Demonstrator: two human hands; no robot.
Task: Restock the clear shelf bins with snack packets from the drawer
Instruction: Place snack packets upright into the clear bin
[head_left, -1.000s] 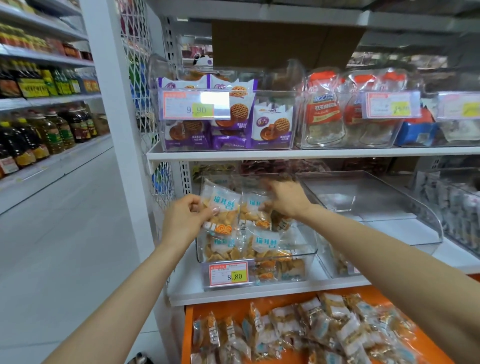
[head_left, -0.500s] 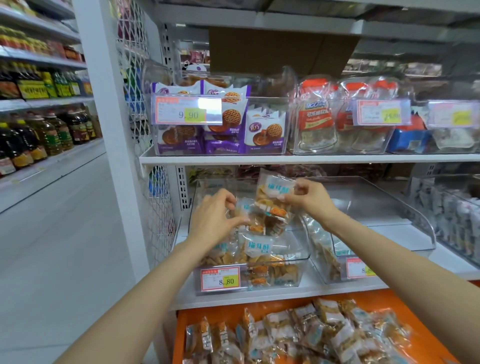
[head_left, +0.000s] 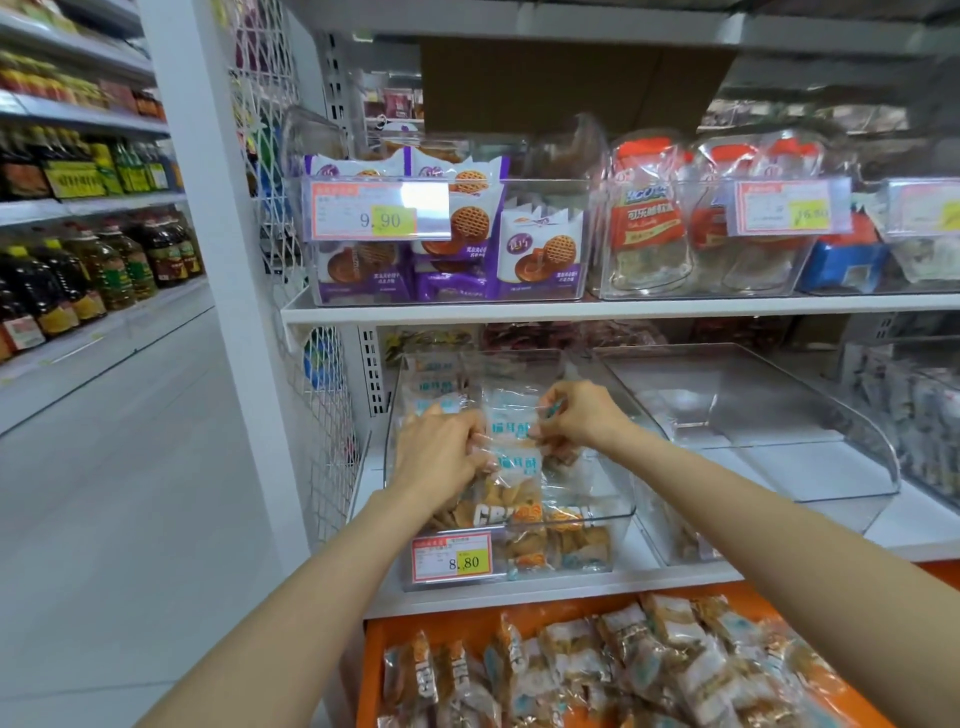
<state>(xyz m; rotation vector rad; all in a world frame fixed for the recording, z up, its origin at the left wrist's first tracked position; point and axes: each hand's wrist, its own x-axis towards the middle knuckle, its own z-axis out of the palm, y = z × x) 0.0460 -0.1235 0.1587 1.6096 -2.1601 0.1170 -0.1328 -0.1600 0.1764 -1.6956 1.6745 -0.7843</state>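
Arms outstretched, left hand (head_left: 441, 457) and right hand (head_left: 582, 418) pinching packets (head_left: 511, 423)

"9.90" on the upper price tag (head_left: 379, 210), cookie bin (head_left: 545, 183) — "8.80" on the lower price tag (head_left: 451, 556), snack bin (head_left: 615, 514)

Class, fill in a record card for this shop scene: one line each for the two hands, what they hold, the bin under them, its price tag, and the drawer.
left hand: grips the packets from their left side
right hand: pinches the packets at their upper right
packets: clear wrap, blue print, held upright in the bin
bin: clear, partly filled with similar snacks
tag: on the bin's front, reads 8.80
drawer: orange, open below the bin, holds many spares
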